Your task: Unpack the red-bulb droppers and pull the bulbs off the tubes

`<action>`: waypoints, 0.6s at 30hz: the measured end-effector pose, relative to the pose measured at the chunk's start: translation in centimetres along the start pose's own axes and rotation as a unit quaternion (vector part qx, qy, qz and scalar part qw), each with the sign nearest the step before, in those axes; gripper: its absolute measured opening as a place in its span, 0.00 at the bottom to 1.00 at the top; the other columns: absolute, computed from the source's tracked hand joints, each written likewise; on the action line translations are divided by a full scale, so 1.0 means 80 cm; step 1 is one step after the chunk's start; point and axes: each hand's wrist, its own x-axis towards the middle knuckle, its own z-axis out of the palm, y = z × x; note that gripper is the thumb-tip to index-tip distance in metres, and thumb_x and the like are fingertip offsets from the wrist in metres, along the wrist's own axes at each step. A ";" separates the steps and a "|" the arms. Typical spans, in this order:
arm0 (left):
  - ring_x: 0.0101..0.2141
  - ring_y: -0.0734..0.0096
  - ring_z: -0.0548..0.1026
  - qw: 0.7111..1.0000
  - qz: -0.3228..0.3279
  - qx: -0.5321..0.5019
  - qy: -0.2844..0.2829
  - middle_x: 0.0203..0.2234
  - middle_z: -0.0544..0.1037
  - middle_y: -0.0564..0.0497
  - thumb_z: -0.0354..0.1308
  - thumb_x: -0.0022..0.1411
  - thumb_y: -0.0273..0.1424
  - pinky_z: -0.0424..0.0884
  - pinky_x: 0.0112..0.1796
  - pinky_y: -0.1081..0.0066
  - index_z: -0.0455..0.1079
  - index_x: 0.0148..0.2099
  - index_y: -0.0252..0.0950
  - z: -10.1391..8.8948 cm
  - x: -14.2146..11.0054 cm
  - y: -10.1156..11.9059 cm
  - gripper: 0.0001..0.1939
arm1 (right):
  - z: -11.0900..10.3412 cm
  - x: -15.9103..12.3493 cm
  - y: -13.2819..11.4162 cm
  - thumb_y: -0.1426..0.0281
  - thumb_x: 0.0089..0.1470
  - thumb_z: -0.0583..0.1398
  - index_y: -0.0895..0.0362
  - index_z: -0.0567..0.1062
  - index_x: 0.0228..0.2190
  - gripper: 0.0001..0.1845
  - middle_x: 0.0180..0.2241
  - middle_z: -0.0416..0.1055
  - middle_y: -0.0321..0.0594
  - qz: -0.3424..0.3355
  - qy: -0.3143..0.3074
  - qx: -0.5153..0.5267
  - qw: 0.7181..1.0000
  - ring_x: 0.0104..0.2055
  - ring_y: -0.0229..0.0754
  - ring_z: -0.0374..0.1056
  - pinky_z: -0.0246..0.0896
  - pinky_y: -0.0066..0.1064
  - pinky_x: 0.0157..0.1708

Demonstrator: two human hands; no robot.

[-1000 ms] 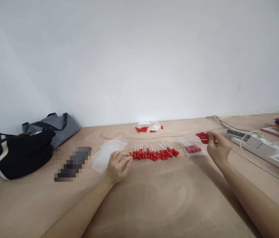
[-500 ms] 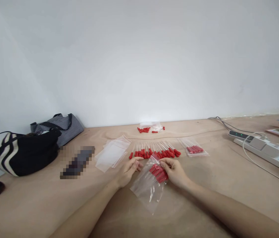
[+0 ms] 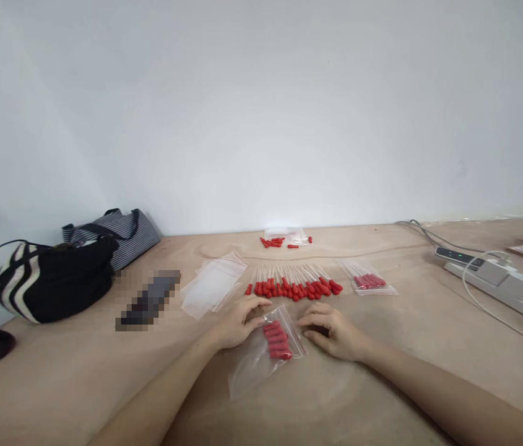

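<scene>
A clear zip bag (image 3: 254, 368) lies on the table between my hands, with several red-tipped pieces (image 3: 277, 341) side by side inside it. My left hand (image 3: 240, 322) rests at the bag's left edge, fingers apart, the thumb tip touching or very near the plastic. On the other side my right hand (image 3: 333, 331) is open with bent fingers, just off the bag's upper right corner. Beyond both hands lies a row of thin white sticks with red tips (image 3: 296, 288). To its right is another zip bag (image 3: 389, 289) holding red-tipped sticks.
Flat bags (image 3: 210, 288) are stacked left of the row. Loose red tips (image 3: 273, 242) lie by a plastic bag (image 3: 291, 234) near the wall. A blurred dark object (image 3: 150, 300) and a black bag (image 3: 73, 279) are left; a power strip (image 3: 512, 297) with cables is right.
My right hand has let go of the bag and moved slightly right and down. The bag now lies flatter, turned, with its red pieces lower and further left.
</scene>
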 end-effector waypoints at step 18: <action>0.33 0.71 0.66 0.938 0.152 0.236 -0.203 0.24 0.71 0.56 0.58 0.52 0.25 0.57 0.38 0.70 0.65 0.26 0.35 0.017 0.072 0.035 0.05 | 0.008 -0.005 0.007 0.71 0.50 0.56 0.55 0.72 0.26 0.05 0.22 0.67 0.35 -0.081 0.032 -0.128 0.988 0.29 0.36 0.61 0.50 0.31 0.32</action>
